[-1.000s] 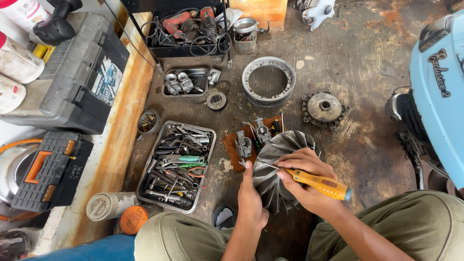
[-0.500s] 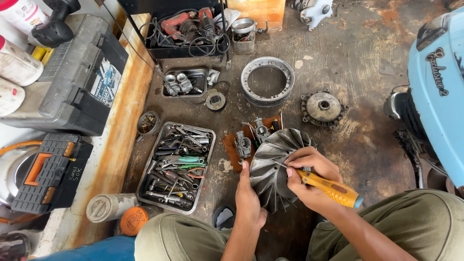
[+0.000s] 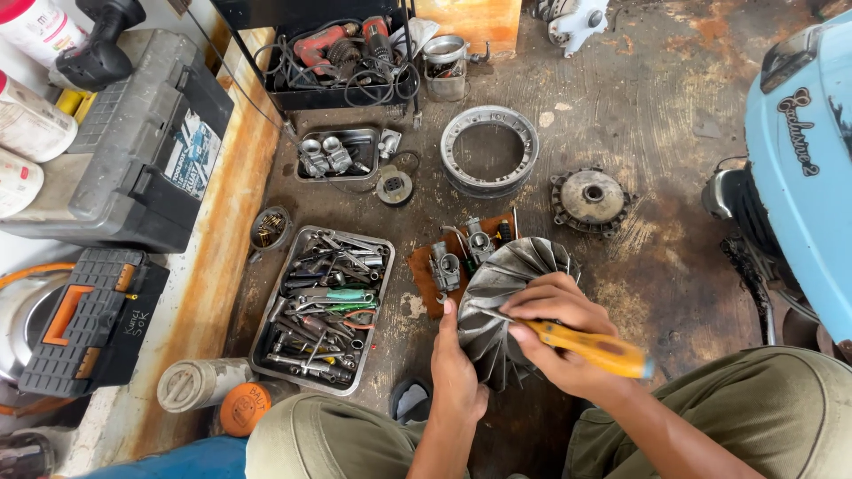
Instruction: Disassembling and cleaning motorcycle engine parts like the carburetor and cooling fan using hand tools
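Head view: the right hand point(image 3: 559, 333), wrapped around a yellow-handled screwdriver point(image 3: 586, 346), has tilted it lower across the grey finned metal fan wheel point(image 3: 515, 302) on the floor; the left hand point(image 3: 457, 368) still steadies its edge.

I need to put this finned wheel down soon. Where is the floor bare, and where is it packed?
Bare floor lies right of the finned wheel, below the round hub plate, toward the blue scooter. Another patch sits above that plate. The left is crowded: tool tray, carburetors, metal ring.
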